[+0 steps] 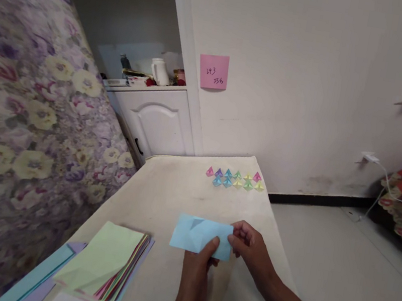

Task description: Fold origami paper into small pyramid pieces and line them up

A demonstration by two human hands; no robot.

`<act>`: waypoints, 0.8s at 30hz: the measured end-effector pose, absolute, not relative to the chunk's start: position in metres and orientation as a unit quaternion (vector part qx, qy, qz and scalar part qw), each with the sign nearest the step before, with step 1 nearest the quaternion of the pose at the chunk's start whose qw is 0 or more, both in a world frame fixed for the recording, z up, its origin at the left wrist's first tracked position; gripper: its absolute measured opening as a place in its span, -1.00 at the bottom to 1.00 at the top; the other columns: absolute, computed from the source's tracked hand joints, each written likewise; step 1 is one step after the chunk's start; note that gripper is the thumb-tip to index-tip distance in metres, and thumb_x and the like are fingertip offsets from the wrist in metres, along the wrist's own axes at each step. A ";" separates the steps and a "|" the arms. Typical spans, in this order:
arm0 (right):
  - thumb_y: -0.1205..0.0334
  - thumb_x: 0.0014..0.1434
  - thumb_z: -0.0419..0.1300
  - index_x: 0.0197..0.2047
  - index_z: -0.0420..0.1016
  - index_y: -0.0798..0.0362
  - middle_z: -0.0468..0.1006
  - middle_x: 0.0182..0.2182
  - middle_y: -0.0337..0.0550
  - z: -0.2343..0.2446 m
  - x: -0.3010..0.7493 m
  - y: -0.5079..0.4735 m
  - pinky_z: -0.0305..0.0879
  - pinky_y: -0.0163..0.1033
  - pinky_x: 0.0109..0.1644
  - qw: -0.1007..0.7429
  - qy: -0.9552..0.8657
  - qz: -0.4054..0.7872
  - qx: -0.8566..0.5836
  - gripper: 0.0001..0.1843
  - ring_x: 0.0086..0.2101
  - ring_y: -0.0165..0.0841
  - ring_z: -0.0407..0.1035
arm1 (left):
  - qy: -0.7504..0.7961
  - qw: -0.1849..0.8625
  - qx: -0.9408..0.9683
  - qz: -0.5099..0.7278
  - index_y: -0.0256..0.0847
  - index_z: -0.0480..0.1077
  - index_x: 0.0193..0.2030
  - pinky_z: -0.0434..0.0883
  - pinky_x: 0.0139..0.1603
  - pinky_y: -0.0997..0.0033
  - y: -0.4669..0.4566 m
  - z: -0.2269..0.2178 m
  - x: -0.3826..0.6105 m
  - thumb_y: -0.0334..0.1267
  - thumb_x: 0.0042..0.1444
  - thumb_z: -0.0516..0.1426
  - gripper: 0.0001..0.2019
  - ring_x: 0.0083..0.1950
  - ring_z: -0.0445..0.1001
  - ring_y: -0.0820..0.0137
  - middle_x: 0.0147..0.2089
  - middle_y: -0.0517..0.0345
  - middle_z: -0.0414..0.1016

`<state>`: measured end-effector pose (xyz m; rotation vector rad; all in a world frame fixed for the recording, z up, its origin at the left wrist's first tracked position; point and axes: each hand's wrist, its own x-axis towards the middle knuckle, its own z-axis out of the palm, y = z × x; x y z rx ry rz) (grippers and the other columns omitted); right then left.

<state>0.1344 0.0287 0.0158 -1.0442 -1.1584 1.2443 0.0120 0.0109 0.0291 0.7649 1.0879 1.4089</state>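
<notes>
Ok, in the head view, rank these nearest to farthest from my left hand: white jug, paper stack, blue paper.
1. Blue paper, in your left hand.
2. Paper stack, left side of the table.
3. White jug, on the far shelf.

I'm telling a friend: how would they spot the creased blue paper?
Start at the cream-covered table beside the floral curtain. Over its near part, the left hand grips the creased blue paper. Unlike the green-topped paper stack, it's held.

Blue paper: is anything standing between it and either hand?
Nothing visible is. The left hand holds the blue paper, and the right hand is right at its edge. The paper stack lies off to the left; the small folded pieces sit beyond.
</notes>
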 end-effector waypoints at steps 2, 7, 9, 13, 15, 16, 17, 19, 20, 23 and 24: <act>0.13 0.00 0.21 -0.33 0.35 0.08 0.33 -0.56 -0.31 0.017 0.136 0.029 0.14 -0.37 -0.54 0.548 -0.482 0.524 -0.438 -0.78 -0.59 -0.49 0.20 | 0.465 0.560 0.328 0.602 -0.24 0.32 -0.32 0.20 -0.56 0.55 0.012 0.027 0.011 -0.20 -0.14 0.25 -0.73 -0.53 0.27 0.51 -0.49 0.24 0.34; 0.04 0.00 0.21 -0.37 0.37 0.09 0.28 -0.64 -0.36 0.017 0.135 0.029 0.07 -0.38 -0.58 0.539 -0.465 0.549 -0.439 -0.72 -0.63 -0.50 0.15 | 0.479 0.560 0.338 0.585 -0.25 0.35 -0.31 0.22 -0.58 0.51 0.016 0.017 0.010 -0.17 -0.22 0.28 -0.67 -0.53 0.29 0.47 -0.51 0.23 0.36; 0.02 -0.02 0.22 -0.42 0.37 0.10 0.27 -0.66 -0.37 0.016 0.135 0.029 0.01 -0.38 -0.59 0.524 -0.455 0.574 -0.434 -0.71 -0.65 -0.52 0.10 | 0.485 0.562 0.341 0.576 -0.26 0.36 -0.31 0.22 -0.59 0.50 0.018 0.013 0.010 -0.15 -0.25 0.29 -0.64 -0.53 0.31 0.45 -0.51 0.20 0.38; 0.05 -0.09 0.27 -0.56 0.34 0.10 0.23 -0.69 -0.38 0.015 0.135 0.029 -0.07 -0.37 -0.58 0.519 -0.451 0.581 -0.436 -0.70 -0.64 -0.53 0.04 | 0.492 0.555 0.348 0.574 -0.26 0.38 -0.38 0.22 -0.60 0.50 0.019 0.008 0.010 -0.13 -0.27 0.30 -0.67 -0.54 0.30 0.45 -0.54 0.21 0.38; 0.08 -0.10 0.29 -0.56 0.36 0.10 0.22 -0.69 -0.38 0.015 0.136 0.030 -0.09 -0.37 -0.58 0.524 -0.451 0.567 -0.448 -0.72 -0.64 -0.53 0.03 | 0.494 0.549 0.348 0.578 -0.25 0.37 -0.38 0.23 -0.60 0.49 0.020 0.007 0.010 -0.14 -0.27 0.30 -0.67 -0.55 0.29 0.45 -0.55 0.22 0.37; 0.09 -0.10 0.28 -0.56 0.38 0.10 0.22 -0.69 -0.37 0.016 0.137 0.030 -0.09 -0.37 -0.57 0.527 -0.449 0.560 -0.455 -0.74 -0.63 -0.53 0.03 | 0.494 0.547 0.346 0.581 -0.25 0.37 -0.37 0.22 -0.60 0.49 0.020 0.007 0.010 -0.14 -0.27 0.30 -0.67 -0.56 0.29 0.46 -0.55 0.23 0.37; 0.09 -0.09 0.28 -0.55 0.39 0.10 0.24 -0.68 -0.37 0.016 0.138 0.031 -0.09 -0.37 -0.57 0.530 -0.448 0.554 -0.460 -0.75 -0.63 -0.52 0.03 | 0.493 0.546 0.342 0.585 -0.25 0.37 -0.37 0.22 -0.60 0.49 0.020 0.007 0.010 -0.14 -0.28 0.31 -0.66 -0.56 0.28 0.46 -0.55 0.23 0.37; 0.09 -0.07 0.27 -0.55 0.41 0.09 0.26 -0.67 -0.35 0.017 0.140 0.032 -0.08 -0.36 -0.57 0.535 -0.448 0.542 -0.468 -0.76 -0.63 -0.51 0.04 | 0.493 0.545 0.336 0.590 -0.25 0.37 -0.37 0.22 -0.60 0.49 0.020 0.008 0.011 -0.13 -0.29 0.31 -0.66 -0.57 0.28 0.47 -0.55 0.24 0.37; 0.09 -0.07 0.26 -0.55 0.42 0.09 0.27 -0.67 -0.34 0.018 0.140 0.032 -0.08 -0.36 -0.57 0.537 -0.451 0.536 -0.470 -0.76 -0.63 -0.51 0.04 | 0.493 0.545 0.333 0.590 -0.25 0.37 -0.38 0.21 -0.60 0.49 0.020 0.009 0.011 -0.13 -0.30 0.31 -0.66 -0.57 0.28 0.47 -0.56 0.24 0.37; 0.09 -0.05 0.25 -0.54 0.44 0.09 0.28 -0.67 -0.33 0.019 0.142 0.032 -0.06 -0.35 -0.56 0.541 -0.462 0.525 -0.468 -0.77 -0.62 -0.50 0.05 | 0.494 0.546 0.331 0.590 -0.26 0.37 -0.40 0.21 -0.60 0.50 0.018 0.012 0.012 -0.13 -0.30 0.32 -0.66 -0.59 0.26 0.49 -0.56 0.25 0.36; 0.09 -0.05 0.24 -0.54 0.44 0.09 0.27 -0.68 -0.34 0.019 0.142 0.032 -0.06 -0.35 -0.55 0.541 -0.463 0.523 -0.469 -0.77 -0.62 -0.50 0.05 | 0.493 0.547 0.333 0.589 -0.26 0.37 -0.41 0.21 -0.59 0.49 0.018 0.012 0.011 -0.13 -0.28 0.31 -0.68 -0.59 0.26 0.49 -0.57 0.25 0.35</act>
